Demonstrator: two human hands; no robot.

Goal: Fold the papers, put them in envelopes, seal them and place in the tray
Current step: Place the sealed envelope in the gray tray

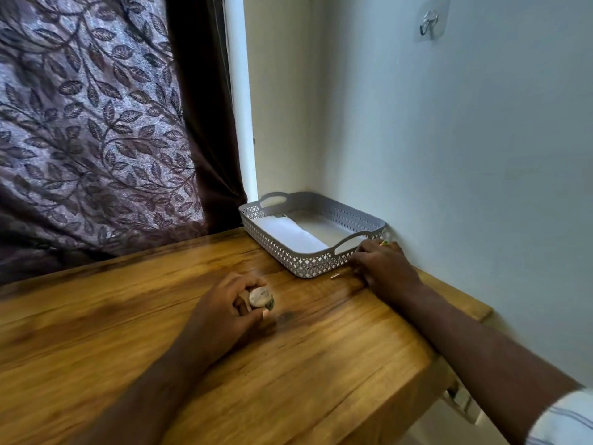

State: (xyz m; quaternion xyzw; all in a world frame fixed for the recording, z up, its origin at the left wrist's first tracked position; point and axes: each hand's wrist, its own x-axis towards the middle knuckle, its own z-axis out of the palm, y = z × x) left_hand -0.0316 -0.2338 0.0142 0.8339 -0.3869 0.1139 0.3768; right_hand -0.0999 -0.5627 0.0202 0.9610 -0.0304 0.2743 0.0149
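We have 1 wooden table under both hands and 1 grey lattice tray at its far corner, ahead of the left hand and touching or just beside the right hand. The tray looks like light, stiff plastic; we would take it by 1 of its 2 cut-out handles, the nearer one just by the right hand's fingers.

Inside the tray lies white paper, which we read as at least 1 envelope; whether more are stacked under it we cannot tell. It should be light, thin and easy to crease, so we would lift it flat by an edge, not pinch the middle.

The left hand's fingers curl round 1 small round-ended object, perhaps a glue stick: light, rigid and prone to roll. The right hand rests knuckles-up on the table; 1 green-yellow tip shows at its fingers, but we cannot tell whether it grips anything. 1 tiny item lies between the hands, too small to name.
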